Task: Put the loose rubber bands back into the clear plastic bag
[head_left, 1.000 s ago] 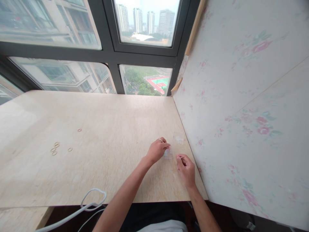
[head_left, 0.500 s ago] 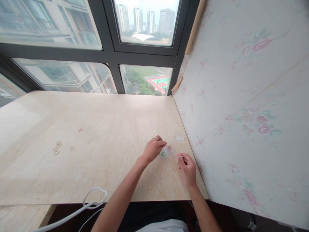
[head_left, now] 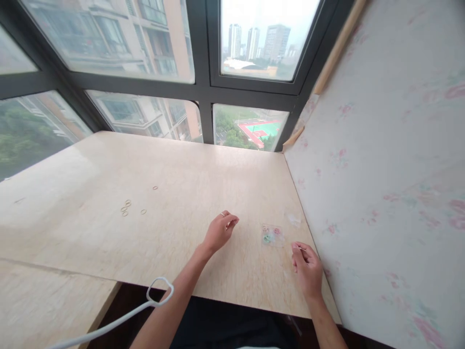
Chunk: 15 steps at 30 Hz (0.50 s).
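Note:
My left hand (head_left: 219, 231) is raised over the tabletop, left of the small clear box, with its fingertips pinched together. What sits in that pinch, if anything, is too small to make out; a ring is on one finger. Right of the box, my right hand (head_left: 308, 269) is closed, thumb against the fingers, around something thin and pale that I cannot name. Between the hands lies the clear plastic box (head_left: 272, 244), holding small green and pink bands in separate spots. Farther left, several thin yellowish bands (head_left: 124, 209) lie grouped, with one loose band (head_left: 143, 212) beside them and another band (head_left: 155, 187) behind.
A clear plastic piece (head_left: 292, 219) lies near the floral wall (head_left: 363, 203), which borders the marbled tabletop (head_left: 203, 179) on the right. Dark-framed windows (head_left: 250, 91) stand at the back. A white cable (head_left: 119, 320) loops past the front edge near my left forearm.
My left hand has moved left, away from the clear box, still pinched. My right hand stays closed beside the box. The view has turned to the left.

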Each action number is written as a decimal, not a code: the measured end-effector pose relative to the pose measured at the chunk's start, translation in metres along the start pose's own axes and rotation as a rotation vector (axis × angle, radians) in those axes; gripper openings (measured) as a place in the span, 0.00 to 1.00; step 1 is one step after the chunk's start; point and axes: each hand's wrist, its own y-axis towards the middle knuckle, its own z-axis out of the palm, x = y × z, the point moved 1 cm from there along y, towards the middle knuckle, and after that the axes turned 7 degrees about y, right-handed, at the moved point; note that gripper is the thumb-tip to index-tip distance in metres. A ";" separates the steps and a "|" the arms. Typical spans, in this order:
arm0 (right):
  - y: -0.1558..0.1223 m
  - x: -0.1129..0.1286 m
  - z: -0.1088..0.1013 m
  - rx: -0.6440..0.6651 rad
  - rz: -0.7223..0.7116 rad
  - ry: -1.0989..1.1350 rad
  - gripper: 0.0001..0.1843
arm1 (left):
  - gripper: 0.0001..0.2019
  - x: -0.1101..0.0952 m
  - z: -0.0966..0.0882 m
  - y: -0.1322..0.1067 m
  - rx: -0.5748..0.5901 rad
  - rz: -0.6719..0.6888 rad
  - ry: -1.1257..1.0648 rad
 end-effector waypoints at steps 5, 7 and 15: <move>0.000 0.035 0.026 -0.034 -0.274 -0.052 0.15 | 0.09 0.004 -0.006 -0.012 0.049 -0.004 -0.004; 0.003 0.061 0.054 0.033 -0.406 -0.043 0.13 | 0.09 0.009 -0.005 -0.014 0.057 -0.007 -0.013; 0.024 0.129 0.253 0.701 -0.687 -0.267 0.12 | 0.08 0.026 0.003 -0.016 -0.052 -0.060 -0.110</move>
